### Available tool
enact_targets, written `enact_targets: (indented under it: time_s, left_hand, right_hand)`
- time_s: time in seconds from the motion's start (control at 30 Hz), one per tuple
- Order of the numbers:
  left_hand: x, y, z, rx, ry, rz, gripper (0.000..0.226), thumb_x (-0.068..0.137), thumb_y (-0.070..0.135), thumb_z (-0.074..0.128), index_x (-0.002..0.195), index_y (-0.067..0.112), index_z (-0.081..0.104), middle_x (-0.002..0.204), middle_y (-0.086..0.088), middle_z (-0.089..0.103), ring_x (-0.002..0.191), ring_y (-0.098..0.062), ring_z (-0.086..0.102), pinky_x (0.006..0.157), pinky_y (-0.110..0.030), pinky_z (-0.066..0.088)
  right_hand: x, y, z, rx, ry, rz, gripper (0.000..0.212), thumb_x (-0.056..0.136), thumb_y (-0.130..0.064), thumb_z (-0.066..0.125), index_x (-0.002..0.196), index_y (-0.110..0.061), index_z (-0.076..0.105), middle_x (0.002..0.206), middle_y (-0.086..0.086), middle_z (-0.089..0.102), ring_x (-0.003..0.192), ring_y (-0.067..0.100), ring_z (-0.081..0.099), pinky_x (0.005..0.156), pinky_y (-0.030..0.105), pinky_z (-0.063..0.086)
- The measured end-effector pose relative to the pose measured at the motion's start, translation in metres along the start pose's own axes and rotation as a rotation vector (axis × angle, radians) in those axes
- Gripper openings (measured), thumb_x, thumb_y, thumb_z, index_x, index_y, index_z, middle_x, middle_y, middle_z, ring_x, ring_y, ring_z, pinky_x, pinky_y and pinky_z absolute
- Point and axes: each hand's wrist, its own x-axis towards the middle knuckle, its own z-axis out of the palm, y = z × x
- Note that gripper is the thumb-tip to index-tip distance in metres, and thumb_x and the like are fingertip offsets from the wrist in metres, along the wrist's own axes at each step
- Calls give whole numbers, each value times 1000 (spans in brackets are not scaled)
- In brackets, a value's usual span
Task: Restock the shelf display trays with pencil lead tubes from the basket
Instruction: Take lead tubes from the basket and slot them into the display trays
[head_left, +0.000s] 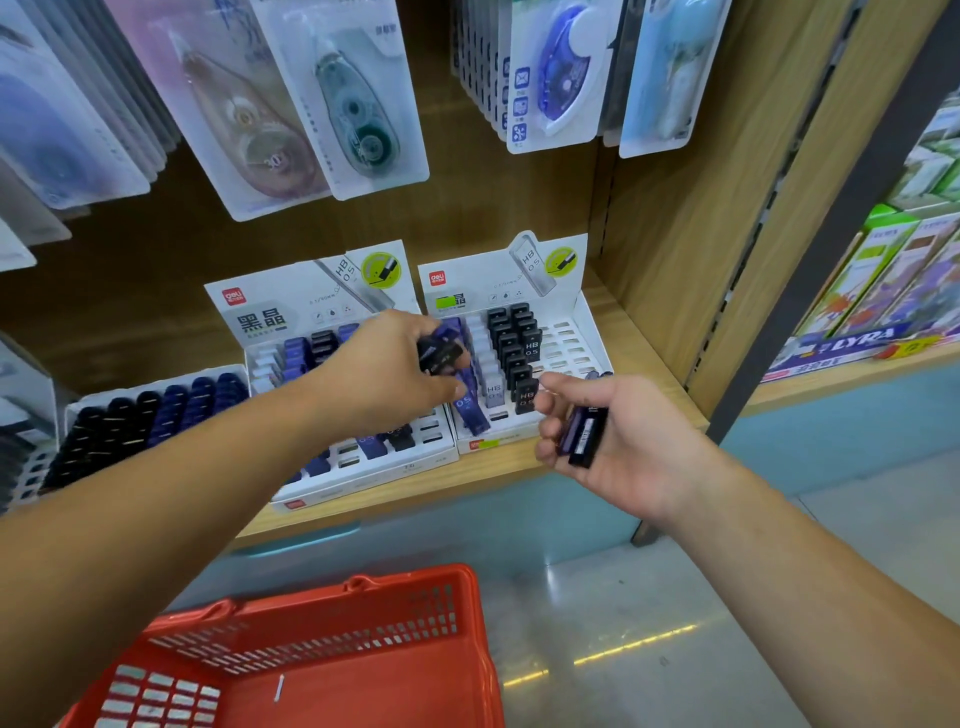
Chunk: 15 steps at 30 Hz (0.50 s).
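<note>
Two white display trays stand on the wooden shelf: the left tray (358, 470) and the right tray (576, 322), both slotted and partly filled with black, purple and clear lead tubes. My left hand (384, 371) reaches between the trays and grips a small bunch of black and purple lead tubes (441, 353). My right hand (618, 441) hovers at the front of the right tray, palm up, holding a few purple and black tubes (584, 434). The red basket (322, 613) sits on the floor below; I see one small white item (279, 688) in it.
A third tray of dark tubes (150, 415) stands at the left. Correction tape packs (337, 104) hang above the shelf. A wooden divider (670, 249) bounds the shelf on the right, with boxed goods (883, 280) beyond. Grey floor (649, 623) lies beside the basket.
</note>
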Motion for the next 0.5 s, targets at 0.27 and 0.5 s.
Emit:
enact_targets:
  time_s: [0.27,0.5]
  left_hand:
    - [6,-1,9,241,85,86,14,89,25,82,91,17,71,82,1,70,74,-10,63,62,-25,50]
    - [9,-2,15,330,54,153,11,91,21,77,86,17,69,75,6,63,69,-9,58,55,-19,36]
  right_hand:
    - [-14,-3,0,-148,-115,53,28,109,-22,48,131,-11,61,91,11,72,62,19,56,46,26,36]
    - [-11,-2,1,-156,-102,-30,11,109,-12,44,119,-8,48,110,22,76,63,19,61,46,24,33]
